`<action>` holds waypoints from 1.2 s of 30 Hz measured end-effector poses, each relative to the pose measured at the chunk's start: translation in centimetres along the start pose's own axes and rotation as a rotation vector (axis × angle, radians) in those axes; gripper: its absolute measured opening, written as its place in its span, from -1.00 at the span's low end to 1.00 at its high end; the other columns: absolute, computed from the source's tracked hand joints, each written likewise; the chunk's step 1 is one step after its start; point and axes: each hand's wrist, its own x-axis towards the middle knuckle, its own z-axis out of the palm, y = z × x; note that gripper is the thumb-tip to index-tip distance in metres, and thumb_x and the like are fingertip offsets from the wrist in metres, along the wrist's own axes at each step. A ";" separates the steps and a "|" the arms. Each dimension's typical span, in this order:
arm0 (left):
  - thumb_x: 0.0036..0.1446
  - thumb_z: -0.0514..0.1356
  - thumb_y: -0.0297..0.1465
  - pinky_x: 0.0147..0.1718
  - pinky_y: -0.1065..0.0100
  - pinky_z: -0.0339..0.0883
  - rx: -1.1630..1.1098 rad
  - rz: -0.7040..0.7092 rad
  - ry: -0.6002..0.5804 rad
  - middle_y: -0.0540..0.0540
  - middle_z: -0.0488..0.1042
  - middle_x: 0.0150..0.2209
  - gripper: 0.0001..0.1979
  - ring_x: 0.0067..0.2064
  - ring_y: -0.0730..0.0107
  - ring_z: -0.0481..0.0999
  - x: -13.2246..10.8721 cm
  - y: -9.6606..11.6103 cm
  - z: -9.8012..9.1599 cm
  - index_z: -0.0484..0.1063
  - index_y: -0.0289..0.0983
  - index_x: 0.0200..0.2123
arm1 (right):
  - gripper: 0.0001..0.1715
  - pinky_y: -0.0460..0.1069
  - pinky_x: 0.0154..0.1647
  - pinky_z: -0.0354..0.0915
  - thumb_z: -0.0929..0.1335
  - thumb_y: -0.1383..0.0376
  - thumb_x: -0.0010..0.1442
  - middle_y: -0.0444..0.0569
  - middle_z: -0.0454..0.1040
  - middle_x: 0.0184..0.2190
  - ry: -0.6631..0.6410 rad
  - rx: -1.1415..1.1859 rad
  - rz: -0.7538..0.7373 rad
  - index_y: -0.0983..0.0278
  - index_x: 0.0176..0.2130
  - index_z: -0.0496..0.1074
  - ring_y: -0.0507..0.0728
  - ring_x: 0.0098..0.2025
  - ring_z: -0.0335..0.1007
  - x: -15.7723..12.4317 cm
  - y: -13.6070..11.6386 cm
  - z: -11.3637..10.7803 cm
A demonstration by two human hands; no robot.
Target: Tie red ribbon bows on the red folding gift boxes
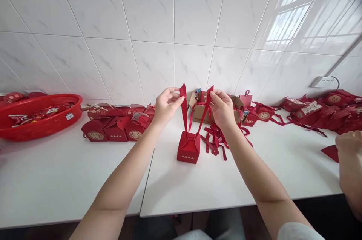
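Our left hand (pixel 169 105) and right hand (pixel 223 108) each pinch a red ribbon (pixel 184 113) end, which we should keep level, the box (pixel 188 151) steady below them.

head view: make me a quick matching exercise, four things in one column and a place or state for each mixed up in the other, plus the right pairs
Things
1. left hand
2. centre box
3. red basket
4. white socket

Places and states
A. on the tiled wall
B. pinching a ribbon near its tip
C. at the picture's left edge
D. standing on the table, ribbon rising from its top

Right pairs: 1-B, 2-D, 3-C, 4-A
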 end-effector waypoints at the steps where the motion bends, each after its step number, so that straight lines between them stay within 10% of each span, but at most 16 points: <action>1: -0.02 0.29 -0.37 -0.23 0.34 0.37 0.001 0.001 -0.001 -0.06 0.52 -0.35 -0.74 -0.24 0.34 0.51 0.0 0.0 0.0 0.42 -0.25 -0.20 | -0.81 -0.12 -0.37 0.33 0.46 0.20 0.00 -0.17 0.40 -0.42 0.005 0.005 -0.003 0.21 -0.39 0.41 -0.02 -0.37 0.36 0.0 0.0 0.0; 36: -0.02 0.30 -0.30 -0.19 0.38 0.38 -0.129 0.013 0.073 -0.05 0.52 -0.31 -0.84 -0.23 0.39 0.50 0.8 0.3 0.8 0.47 -0.26 -0.38 | -0.79 -0.11 -0.41 0.30 0.44 0.17 0.02 -0.18 0.42 -0.43 0.034 -0.078 -0.063 0.20 -0.38 0.39 -0.03 -0.42 0.35 -0.4 -0.1 0.5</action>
